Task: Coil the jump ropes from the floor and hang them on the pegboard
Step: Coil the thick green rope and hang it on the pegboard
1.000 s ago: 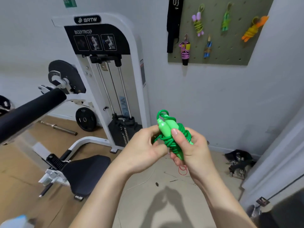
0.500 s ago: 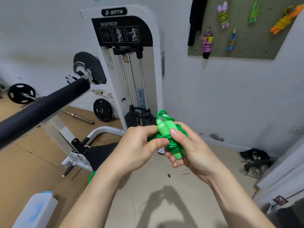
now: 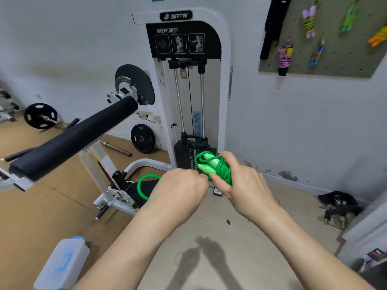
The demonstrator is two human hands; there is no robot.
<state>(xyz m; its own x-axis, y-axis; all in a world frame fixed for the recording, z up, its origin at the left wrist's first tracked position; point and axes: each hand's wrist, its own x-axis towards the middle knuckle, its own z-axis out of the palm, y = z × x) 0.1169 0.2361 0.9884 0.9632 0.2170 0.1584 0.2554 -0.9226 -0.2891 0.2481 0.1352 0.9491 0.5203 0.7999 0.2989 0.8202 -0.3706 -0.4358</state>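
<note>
The green jump rope (image 3: 222,170) is glossy plastic cord, its paler handles smooth and duller. Behind it, the weight machine (image 3: 226,80) has a white painted metal frame (semi-gloss) and polished chrome guide rods (image 3: 202,101). Left of the machine, the black roller pad (image 3: 73,139) looks finely textured and matt. Right of it, the olive pegboard (image 3: 335,65) is matt.

Left hand (image 3: 180,190): bare, nothing worn. Right hand (image 3: 246,185): bare, nothing worn. Behind each hand, the left forearm (image 3: 129,243) and right forearm (image 3: 303,243) are uncovered from the wrist to the lower frame edge.
</note>
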